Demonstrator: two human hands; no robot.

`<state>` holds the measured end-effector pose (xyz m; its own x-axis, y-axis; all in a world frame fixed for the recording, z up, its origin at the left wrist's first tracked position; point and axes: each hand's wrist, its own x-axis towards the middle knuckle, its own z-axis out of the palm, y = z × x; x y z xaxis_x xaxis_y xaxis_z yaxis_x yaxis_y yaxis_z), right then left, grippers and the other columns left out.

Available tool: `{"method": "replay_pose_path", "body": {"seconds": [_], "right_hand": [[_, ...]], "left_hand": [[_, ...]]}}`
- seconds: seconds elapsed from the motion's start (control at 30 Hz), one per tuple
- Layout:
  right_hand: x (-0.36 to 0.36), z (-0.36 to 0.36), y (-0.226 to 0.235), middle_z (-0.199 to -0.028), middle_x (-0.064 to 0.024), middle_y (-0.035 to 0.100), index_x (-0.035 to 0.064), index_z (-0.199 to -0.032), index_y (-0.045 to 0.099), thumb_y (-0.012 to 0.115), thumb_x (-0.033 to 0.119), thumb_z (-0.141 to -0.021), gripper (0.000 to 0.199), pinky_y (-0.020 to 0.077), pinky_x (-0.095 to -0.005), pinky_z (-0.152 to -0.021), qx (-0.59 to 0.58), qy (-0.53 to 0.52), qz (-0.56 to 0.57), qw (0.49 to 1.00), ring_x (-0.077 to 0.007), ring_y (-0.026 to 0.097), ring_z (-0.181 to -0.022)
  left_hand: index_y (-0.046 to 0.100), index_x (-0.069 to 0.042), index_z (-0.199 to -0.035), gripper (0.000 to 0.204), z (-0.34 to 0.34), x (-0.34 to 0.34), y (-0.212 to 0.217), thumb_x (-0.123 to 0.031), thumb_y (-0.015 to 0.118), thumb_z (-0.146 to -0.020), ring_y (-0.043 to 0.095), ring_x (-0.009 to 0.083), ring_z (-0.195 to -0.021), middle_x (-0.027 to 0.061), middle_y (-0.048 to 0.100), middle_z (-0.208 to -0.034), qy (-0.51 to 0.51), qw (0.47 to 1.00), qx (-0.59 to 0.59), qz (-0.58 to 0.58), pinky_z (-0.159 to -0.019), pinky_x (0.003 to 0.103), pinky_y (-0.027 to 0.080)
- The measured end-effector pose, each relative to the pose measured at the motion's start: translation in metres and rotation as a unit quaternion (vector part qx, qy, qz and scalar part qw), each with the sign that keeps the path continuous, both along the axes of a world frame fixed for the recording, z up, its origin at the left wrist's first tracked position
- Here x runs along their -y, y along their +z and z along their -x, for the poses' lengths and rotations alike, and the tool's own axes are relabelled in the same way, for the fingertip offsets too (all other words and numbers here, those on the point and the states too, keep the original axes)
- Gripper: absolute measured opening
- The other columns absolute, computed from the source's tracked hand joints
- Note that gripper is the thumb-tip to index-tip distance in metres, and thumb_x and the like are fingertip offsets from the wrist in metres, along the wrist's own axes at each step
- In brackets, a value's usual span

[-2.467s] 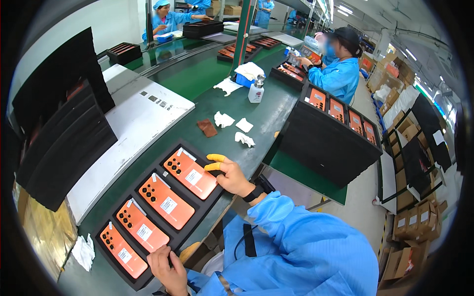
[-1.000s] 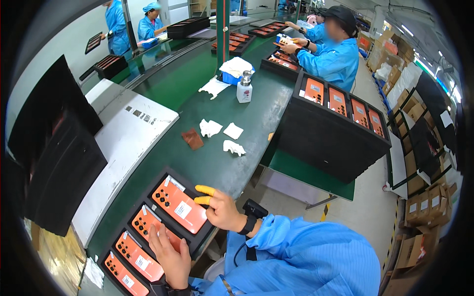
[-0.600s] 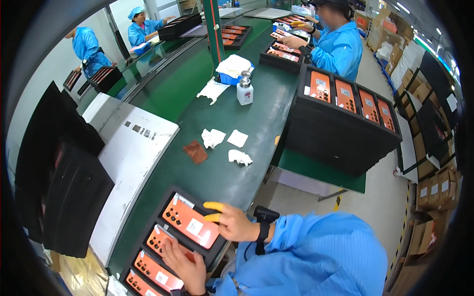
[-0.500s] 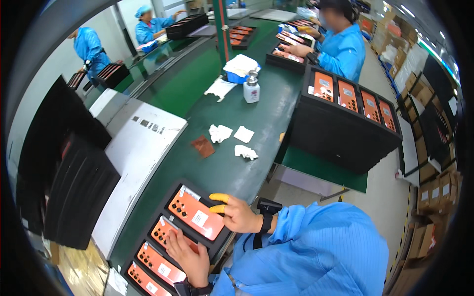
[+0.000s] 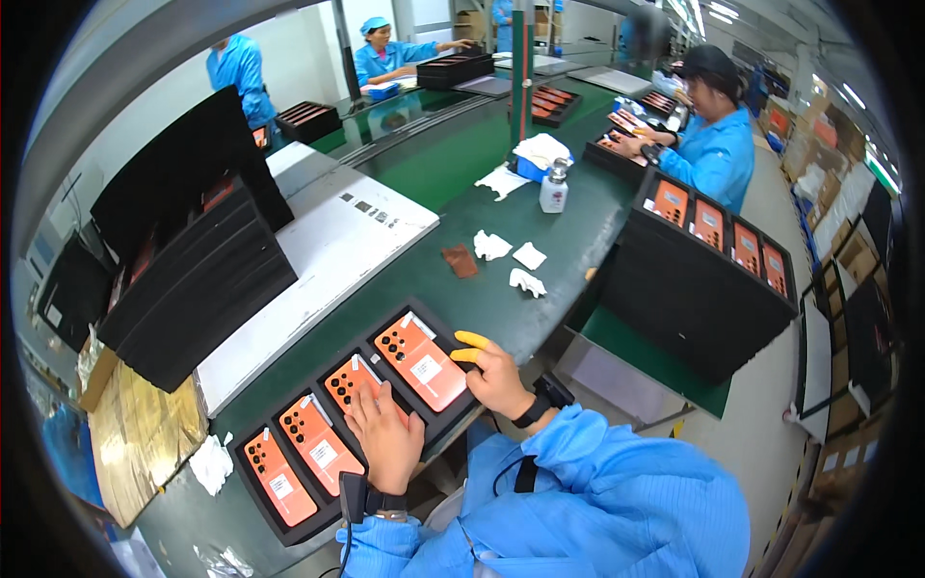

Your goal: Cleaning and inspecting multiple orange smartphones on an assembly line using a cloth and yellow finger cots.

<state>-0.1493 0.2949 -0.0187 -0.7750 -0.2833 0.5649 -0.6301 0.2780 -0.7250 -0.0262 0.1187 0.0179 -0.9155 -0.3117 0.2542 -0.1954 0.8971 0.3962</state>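
A black tray (image 5: 332, 371) on the bench holds several orange phones, backs up, each in its own slot with a white label. My left hand (image 5: 387, 438) lies flat, fingers stretched out, over the lower part of one inner phone (image 5: 349, 382) and hides much of it. At the tray's right end, my right hand (image 5: 498, 378) rests by the edge beside the rightmost phone (image 5: 424, 366). Two of its fingers wear yellow finger cots and are stretched out; its thumb side lies near that phone.
Crumpled white wipes (image 5: 492, 246), a brown cloth (image 5: 461, 260) and a pump bottle (image 5: 554, 187) lie farther up the bench. A tall stack of black trays (image 5: 684, 289) stands right, another stack (image 5: 207, 279) left by a white board (image 5: 332, 246). A co-worker (image 5: 718, 135) handles phones at far right.
The view has swung left, so the bench and its things sit farther right in the picture. Both hands keep much the same places on the tray.
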Motion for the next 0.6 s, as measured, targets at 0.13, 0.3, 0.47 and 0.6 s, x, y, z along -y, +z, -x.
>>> {"method": "replay_pose_path", "body": {"seconds": [0.13,0.3,0.47,0.6], "right_hand": [[0.005,-0.002,0.017,-0.125,-0.0174,0.064,0.0038,-0.105,0.073,0.058,0.000,-0.075,0.033,0.0484,-0.0432,-0.100,-0.047,-0.030,-0.094,0.994,-0.0379,0.057,-0.117],[0.032,-0.006,0.043,-0.128,-0.0169,0.062,0.0059,-0.117,0.068,0.063,0.008,-0.083,0.035,0.0484,-0.0443,-0.101,-0.070,0.028,-0.153,0.985,-0.0390,0.055,-0.121],[0.057,-0.014,0.025,-0.131,-0.0210,0.058,-0.0002,-0.125,0.062,0.067,0.018,-0.086,0.042,0.0421,-0.0460,-0.108,-0.072,0.059,-0.232,0.968,-0.0410,0.049,-0.128],[0.051,-0.016,0.028,-0.136,-0.0241,0.053,-0.0043,-0.133,0.056,0.068,0.019,-0.085,0.054,0.0329,-0.0505,-0.114,-0.066,0.044,-0.280,0.957,-0.0449,0.041,-0.134]], "left_hand": [[0.050,-0.001,-0.139,0.068,0.001,0.000,0.000,-0.019,0.070,-0.077,0.026,0.0438,-0.145,0.0257,0.034,-0.153,0.003,1.000,-0.004,-0.017,-0.116,0.063,0.021],[0.047,0.000,-0.140,0.071,0.001,0.001,0.002,-0.017,0.069,-0.075,0.026,0.0442,-0.145,0.0274,0.032,-0.153,0.000,1.000,-0.008,-0.020,-0.116,0.064,0.021],[0.047,0.001,-0.140,0.071,-0.001,0.003,0.005,-0.013,0.069,-0.074,0.026,0.0487,-0.143,0.0285,0.031,-0.152,0.011,0.999,-0.018,-0.028,-0.115,0.065,0.022],[0.045,0.000,-0.142,0.073,0.000,0.001,0.008,-0.010,0.067,-0.073,0.024,0.0539,-0.142,0.0298,0.028,-0.153,-0.009,0.999,-0.017,-0.039,-0.111,0.071,0.023]]}}
